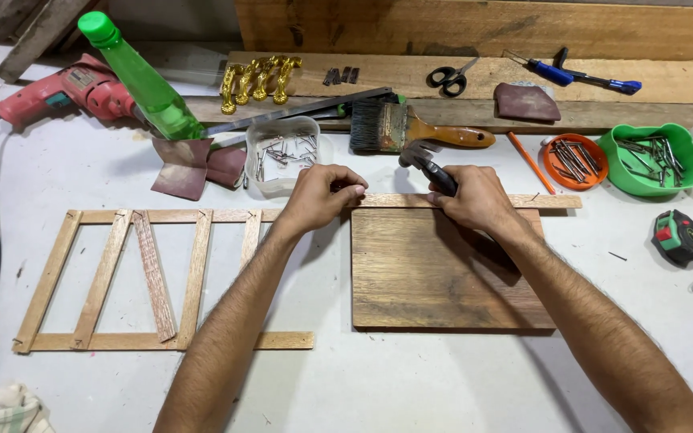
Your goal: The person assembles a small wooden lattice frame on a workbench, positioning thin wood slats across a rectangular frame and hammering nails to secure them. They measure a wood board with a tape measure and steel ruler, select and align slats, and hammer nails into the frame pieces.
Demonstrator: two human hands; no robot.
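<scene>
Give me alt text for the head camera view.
The right hand grips a hammer while the left hand pinches at a thin wooden strip lying along the top edge of a wooden board. A slatted wooden frame lies to the left, with containers of nails behind.

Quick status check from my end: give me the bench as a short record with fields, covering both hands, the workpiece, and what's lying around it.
Left hand: left hand pinches something small against the thin wooden strip; the item is hidden
Right hand: right hand grips a hammer, head raised above the strip
Workpiece: strip lies along the far edge of a wooden board
Left of board: slatted wooden frame
Fasteners: clear tub of nails, orange dish, green bowl
Other tools: paintbrush, tape measure, red drill, scissors
</scene>
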